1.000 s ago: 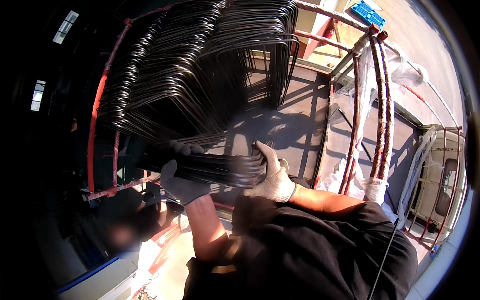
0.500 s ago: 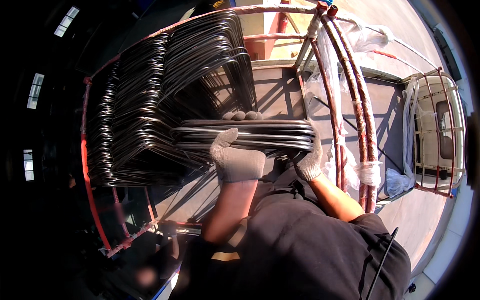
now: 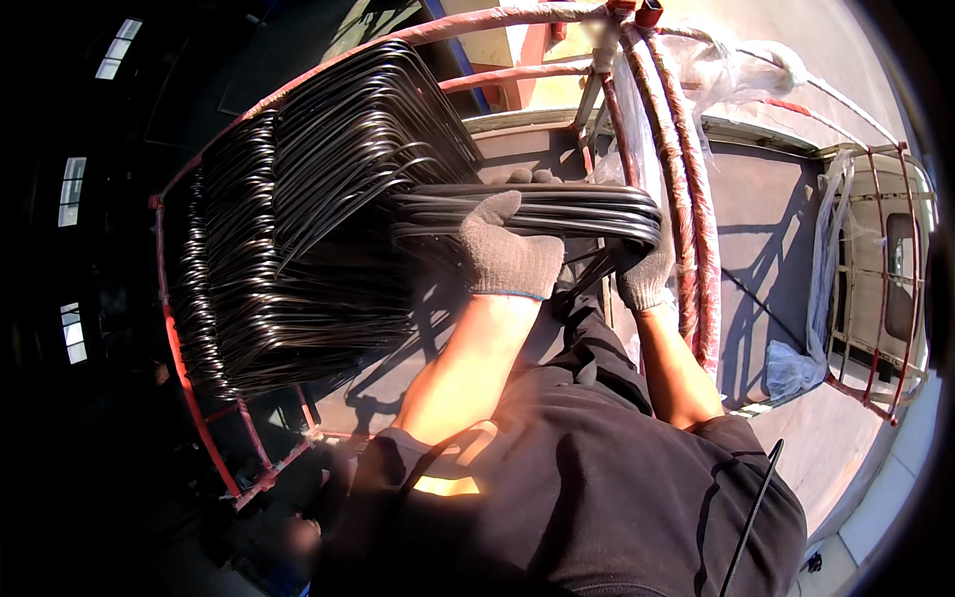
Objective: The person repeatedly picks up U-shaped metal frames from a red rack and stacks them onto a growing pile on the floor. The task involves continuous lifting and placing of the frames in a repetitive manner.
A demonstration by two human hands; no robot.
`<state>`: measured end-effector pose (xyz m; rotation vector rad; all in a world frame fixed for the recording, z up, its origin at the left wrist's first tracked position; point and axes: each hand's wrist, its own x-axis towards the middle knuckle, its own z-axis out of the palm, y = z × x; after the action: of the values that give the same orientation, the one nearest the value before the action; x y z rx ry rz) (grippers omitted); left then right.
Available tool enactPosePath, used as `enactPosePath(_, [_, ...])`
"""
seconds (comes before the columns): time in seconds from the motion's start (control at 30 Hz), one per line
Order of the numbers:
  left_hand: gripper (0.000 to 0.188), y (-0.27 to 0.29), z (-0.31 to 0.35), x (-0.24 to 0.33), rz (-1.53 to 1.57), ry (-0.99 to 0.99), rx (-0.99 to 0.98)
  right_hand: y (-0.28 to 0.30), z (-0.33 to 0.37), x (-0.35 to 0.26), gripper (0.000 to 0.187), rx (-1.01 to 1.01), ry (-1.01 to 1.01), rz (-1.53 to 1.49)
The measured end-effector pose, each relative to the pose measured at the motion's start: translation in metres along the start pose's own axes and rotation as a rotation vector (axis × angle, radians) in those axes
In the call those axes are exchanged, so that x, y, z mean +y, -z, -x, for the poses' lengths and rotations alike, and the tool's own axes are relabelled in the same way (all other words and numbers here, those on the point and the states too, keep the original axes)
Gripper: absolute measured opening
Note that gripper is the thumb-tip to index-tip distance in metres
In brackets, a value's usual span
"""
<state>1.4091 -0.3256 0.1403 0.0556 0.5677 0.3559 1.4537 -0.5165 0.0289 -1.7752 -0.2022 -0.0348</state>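
I hold a bundle of several dark bent metal frames [image 3: 587,207], thin glossy tubes with rounded ends, in front of my body. My left hand [image 3: 509,254], in a grey knitted glove, grips the middle of it, thumb on the near side and fingertips over the far side. Under the bundle's right end is my right hand [image 3: 645,274], gloved too and closed around it; its fingers are mostly hidden. The bundle's left end overlaps a large stack of similar bent metal frames [image 3: 348,169] at the left.
Red rails [image 3: 189,363] enclose the stack on a truck bed [image 3: 748,179]. Upright posts wrapped in plastic [image 3: 701,229] stand close to my right hand. Loose clear plastic [image 3: 794,370] hangs farther right, beside the pale truck cab [image 3: 905,269]. Deep shade covers the far left.
The bundle and both my hands have moved right and slightly farther away from me, with the grip kept. The stack now appears farther left in the view.
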Motion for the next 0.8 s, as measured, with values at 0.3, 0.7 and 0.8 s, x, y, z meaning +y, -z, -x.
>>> enactPosePath(0.3, [0.037,-0.039,-0.129,-0.026,0.040,-0.028,0.101,-0.005,-0.138,0.024,0.066,-0.057,0.150,0.100])
enactPosePath(0.7, [0.039,-0.091,-0.260,-0.010,0.105,-0.131,0.088,-0.069,-0.272,0.074,0.063,-0.099,0.049,-0.095])
enactPosePath(0.8, [0.044,-0.097,-0.269,-0.010,0.098,-0.157,0.076,-0.075,-0.287,0.063,0.059,-0.121,0.070,-0.096])
